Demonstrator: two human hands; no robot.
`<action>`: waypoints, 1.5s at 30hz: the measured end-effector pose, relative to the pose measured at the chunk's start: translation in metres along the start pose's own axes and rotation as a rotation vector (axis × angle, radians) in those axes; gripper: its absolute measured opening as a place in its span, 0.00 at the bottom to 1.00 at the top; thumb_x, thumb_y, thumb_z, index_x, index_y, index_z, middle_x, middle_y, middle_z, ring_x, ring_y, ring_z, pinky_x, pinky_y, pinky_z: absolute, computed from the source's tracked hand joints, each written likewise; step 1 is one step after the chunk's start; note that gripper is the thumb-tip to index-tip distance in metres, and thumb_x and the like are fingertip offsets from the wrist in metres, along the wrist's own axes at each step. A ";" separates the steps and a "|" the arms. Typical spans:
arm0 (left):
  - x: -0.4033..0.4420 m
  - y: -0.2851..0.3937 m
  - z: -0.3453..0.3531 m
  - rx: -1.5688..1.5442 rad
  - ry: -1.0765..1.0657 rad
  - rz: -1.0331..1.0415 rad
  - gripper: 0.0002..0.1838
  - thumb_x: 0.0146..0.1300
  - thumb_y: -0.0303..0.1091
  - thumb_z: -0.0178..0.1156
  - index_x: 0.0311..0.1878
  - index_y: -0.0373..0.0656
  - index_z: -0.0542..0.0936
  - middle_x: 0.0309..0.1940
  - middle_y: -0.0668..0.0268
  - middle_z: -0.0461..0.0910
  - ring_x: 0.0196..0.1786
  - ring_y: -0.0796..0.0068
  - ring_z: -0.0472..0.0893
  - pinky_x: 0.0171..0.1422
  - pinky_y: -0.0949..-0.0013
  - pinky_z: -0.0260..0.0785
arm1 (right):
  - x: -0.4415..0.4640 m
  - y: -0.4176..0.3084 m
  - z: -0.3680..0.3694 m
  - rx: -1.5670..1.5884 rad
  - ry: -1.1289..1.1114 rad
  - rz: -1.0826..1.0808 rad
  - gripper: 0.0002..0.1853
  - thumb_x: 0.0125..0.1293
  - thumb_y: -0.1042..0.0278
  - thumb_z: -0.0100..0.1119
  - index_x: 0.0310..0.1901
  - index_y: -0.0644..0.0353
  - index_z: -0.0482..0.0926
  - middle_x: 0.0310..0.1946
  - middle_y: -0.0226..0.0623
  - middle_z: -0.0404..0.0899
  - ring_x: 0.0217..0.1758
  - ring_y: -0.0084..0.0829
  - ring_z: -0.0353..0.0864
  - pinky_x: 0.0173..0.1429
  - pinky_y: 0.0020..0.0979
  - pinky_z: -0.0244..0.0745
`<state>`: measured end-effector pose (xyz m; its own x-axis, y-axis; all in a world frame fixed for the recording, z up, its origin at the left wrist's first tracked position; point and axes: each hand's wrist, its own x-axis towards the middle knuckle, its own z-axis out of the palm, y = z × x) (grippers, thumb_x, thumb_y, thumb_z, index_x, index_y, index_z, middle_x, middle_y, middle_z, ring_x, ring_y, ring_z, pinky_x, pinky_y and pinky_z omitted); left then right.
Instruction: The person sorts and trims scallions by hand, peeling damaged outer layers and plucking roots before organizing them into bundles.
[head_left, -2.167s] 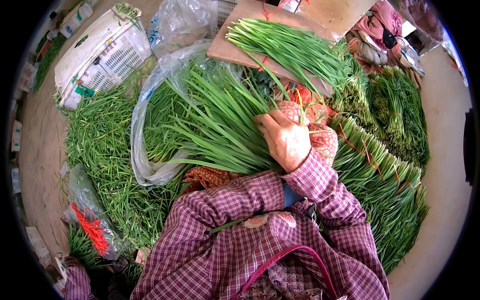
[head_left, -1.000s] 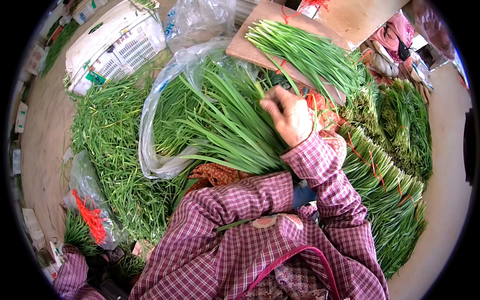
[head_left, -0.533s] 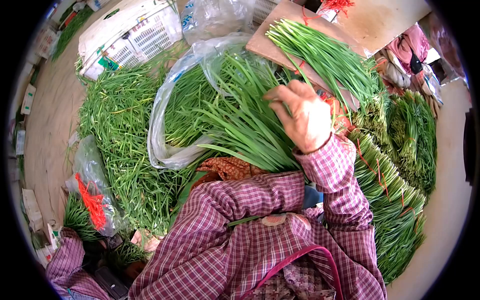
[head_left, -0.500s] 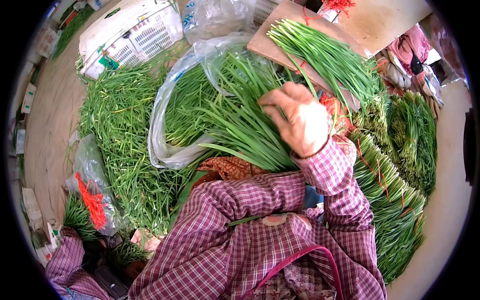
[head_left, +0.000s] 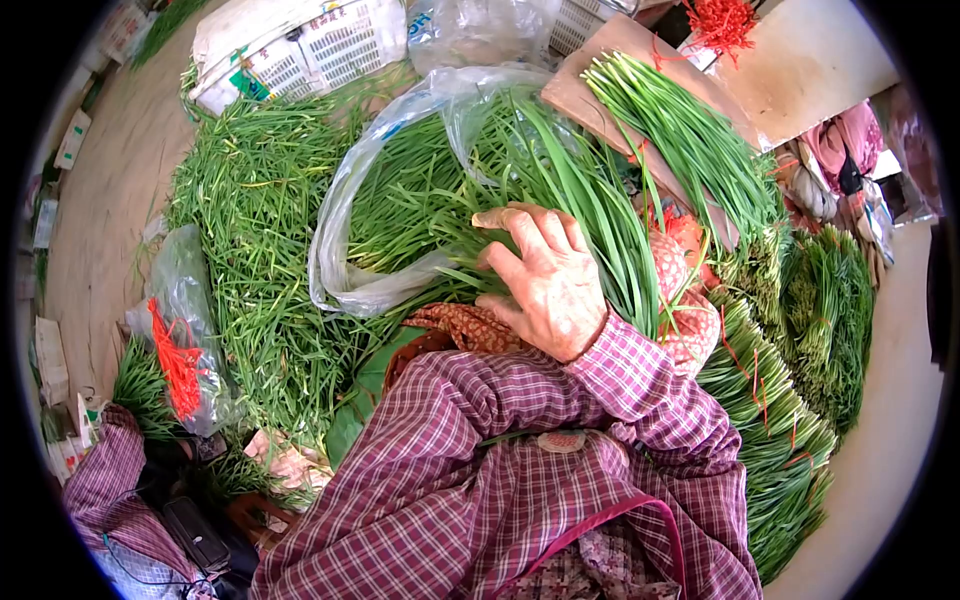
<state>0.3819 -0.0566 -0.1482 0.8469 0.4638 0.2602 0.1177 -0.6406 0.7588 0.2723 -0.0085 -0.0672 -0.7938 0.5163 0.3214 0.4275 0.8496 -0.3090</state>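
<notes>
My right hand (head_left: 548, 285) is over the loose green garlic chives (head_left: 430, 190) heaped in a clear plastic bag (head_left: 335, 245). Its back faces up, and its fingers are spread towards the left. Whether the fingertips touch the leaves I cannot tell. Long chive leaves (head_left: 610, 220) arch up just right of the hand. My left sleeve (head_left: 500, 385) runs across in front of my body and ends under the right forearm, so the left hand is hidden. A tied bunch of chives (head_left: 680, 130) lies on a brown board (head_left: 590, 60) at the upper right.
Loose chives (head_left: 250, 210) cover the floor at the left. Stacked, red-tied bunches (head_left: 765, 400) stand at my right. A white crate (head_left: 340, 45) is at the back. Red ties (head_left: 175, 365) lie on a plastic bag at the left, and more red ties (head_left: 722, 25) are at the top right.
My right hand has moved left and down from the upright leaves, and its fingers have spread. The whole view has shifted slightly.
</notes>
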 end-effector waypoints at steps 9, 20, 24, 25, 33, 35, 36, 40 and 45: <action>0.004 0.006 0.005 -0.011 0.003 0.012 0.11 0.49 0.34 0.66 0.37 0.42 0.82 0.32 0.71 0.81 0.35 0.78 0.78 0.44 0.70 0.69 | -0.001 0.010 0.022 0.049 0.104 -0.055 0.09 0.44 0.72 0.68 0.29 0.58 0.78 0.51 0.31 0.74 0.58 0.39 0.69 0.63 0.43 0.61; 0.014 -0.015 -0.024 -0.093 0.021 -0.004 0.12 0.48 0.34 0.67 0.37 0.42 0.82 0.32 0.71 0.81 0.35 0.79 0.78 0.45 0.71 0.69 | -0.004 0.041 -0.001 0.374 0.456 0.290 0.06 0.54 0.75 0.65 0.33 0.62 0.77 0.46 0.40 0.78 0.51 0.38 0.75 0.58 0.36 0.68; 0.020 -0.007 -0.017 -0.106 -0.001 0.000 0.12 0.48 0.33 0.67 0.37 0.42 0.82 0.32 0.71 0.81 0.35 0.79 0.78 0.45 0.71 0.69 | 0.016 0.049 -0.033 0.372 0.510 0.207 0.06 0.59 0.71 0.63 0.35 0.63 0.80 0.41 0.40 0.80 0.47 0.39 0.76 0.55 0.35 0.68; 0.022 -0.004 -0.015 -0.101 -0.008 0.001 0.12 0.48 0.33 0.67 0.38 0.42 0.82 0.32 0.71 0.81 0.35 0.79 0.78 0.45 0.71 0.69 | 0.018 0.052 -0.038 0.363 0.488 0.177 0.07 0.60 0.69 0.63 0.35 0.64 0.81 0.40 0.40 0.81 0.47 0.39 0.76 0.54 0.35 0.68; 0.031 -0.005 -0.028 -0.200 -0.031 0.010 0.13 0.48 0.33 0.68 0.38 0.41 0.82 0.32 0.71 0.81 0.35 0.80 0.78 0.45 0.71 0.70 | -0.007 0.033 -0.057 0.143 0.222 0.158 0.15 0.52 0.69 0.67 0.43 0.55 0.78 0.40 0.34 0.78 0.42 0.39 0.78 0.49 0.37 0.70; 0.035 -0.007 -0.037 -0.244 -0.034 0.012 0.13 0.48 0.33 0.68 0.38 0.41 0.82 0.32 0.72 0.81 0.35 0.80 0.78 0.45 0.71 0.70 | -0.014 0.025 -0.073 0.164 0.268 0.150 0.13 0.54 0.71 0.65 0.43 0.59 0.79 0.37 0.37 0.79 0.43 0.38 0.80 0.50 0.35 0.72; 0.037 -0.007 -0.044 -0.267 -0.037 0.013 0.13 0.48 0.33 0.68 0.38 0.41 0.82 0.32 0.72 0.81 0.35 0.80 0.78 0.45 0.71 0.70 | -0.018 0.021 -0.086 0.164 0.290 0.153 0.12 0.54 0.72 0.65 0.42 0.61 0.79 0.36 0.37 0.80 0.43 0.38 0.80 0.50 0.34 0.72; 0.042 -0.008 -0.084 -0.386 -0.014 0.023 0.14 0.48 0.33 0.68 0.39 0.41 0.82 0.32 0.72 0.81 0.35 0.80 0.78 0.45 0.72 0.70 | -0.036 0.009 -0.134 0.219 0.501 0.167 0.06 0.59 0.75 0.63 0.37 0.65 0.78 0.36 0.40 0.83 0.39 0.29 0.82 0.47 0.30 0.76; 0.031 -0.010 -0.182 -0.443 0.198 -0.001 0.14 0.48 0.33 0.68 0.39 0.41 0.82 0.32 0.72 0.81 0.36 0.81 0.77 0.46 0.72 0.70 | -0.061 0.002 -0.155 0.299 0.925 0.164 0.08 0.67 0.72 0.53 0.43 0.67 0.77 0.40 0.39 0.79 0.42 0.28 0.77 0.53 0.30 0.72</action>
<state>0.3121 0.0753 -0.0387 0.7265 0.5995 0.3358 -0.1505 -0.3380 0.9290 0.3886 -0.0215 0.0517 -0.0280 0.6146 0.7884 0.2738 0.7632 -0.5853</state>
